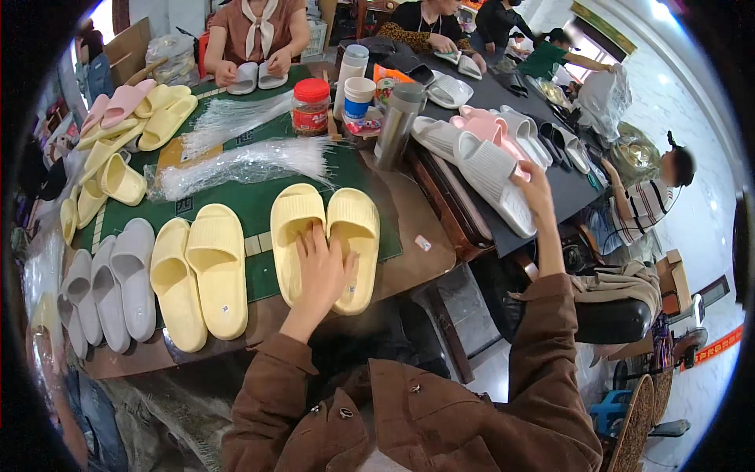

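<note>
A pair of pale yellow slide slippers [359, 212] lies in front of me at the table's near edge. My left hand [322, 263] rests over the inner sides of the two, its fingers spread and reaching into both foot openings. To the right, my right hand [536, 189] is closed on the edge of a light grey slipper [489, 175], which lies on the dark table. Part of that hand's grip is hidden behind the slipper. Left of my left hand stand another yellow pair [218, 275] and several grey slippers [132, 271].
Bundles of clear plastic ties [244, 173] lie on the green mat [263, 259]. Behind them stand a red-lidded jar [311, 110], a cup [359, 96] and a steel tumbler [399, 126]. More slippers [161, 118] pile at the far left. Co-workers handle slippers across the tables.
</note>
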`<action>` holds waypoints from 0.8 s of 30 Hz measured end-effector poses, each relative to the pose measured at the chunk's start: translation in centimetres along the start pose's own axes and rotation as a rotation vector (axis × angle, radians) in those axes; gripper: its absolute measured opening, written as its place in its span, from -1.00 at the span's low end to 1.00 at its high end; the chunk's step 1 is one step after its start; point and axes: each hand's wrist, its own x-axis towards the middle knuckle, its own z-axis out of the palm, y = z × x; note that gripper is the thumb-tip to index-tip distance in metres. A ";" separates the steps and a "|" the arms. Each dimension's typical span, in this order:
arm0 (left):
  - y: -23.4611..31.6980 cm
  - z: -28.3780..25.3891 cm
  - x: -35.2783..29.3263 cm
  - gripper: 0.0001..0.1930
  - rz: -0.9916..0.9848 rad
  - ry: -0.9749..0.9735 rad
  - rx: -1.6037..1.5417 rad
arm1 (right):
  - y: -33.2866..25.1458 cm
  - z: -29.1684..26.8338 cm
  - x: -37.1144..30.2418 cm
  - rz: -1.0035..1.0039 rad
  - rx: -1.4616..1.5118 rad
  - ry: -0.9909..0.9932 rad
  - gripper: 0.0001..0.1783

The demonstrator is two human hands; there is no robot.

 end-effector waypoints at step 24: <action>0.3 -5.9 -0.3 -0.74 0.012 0.223 -0.125 | -3.7 10.1 3.2 -0.441 -0.202 -0.262 -0.70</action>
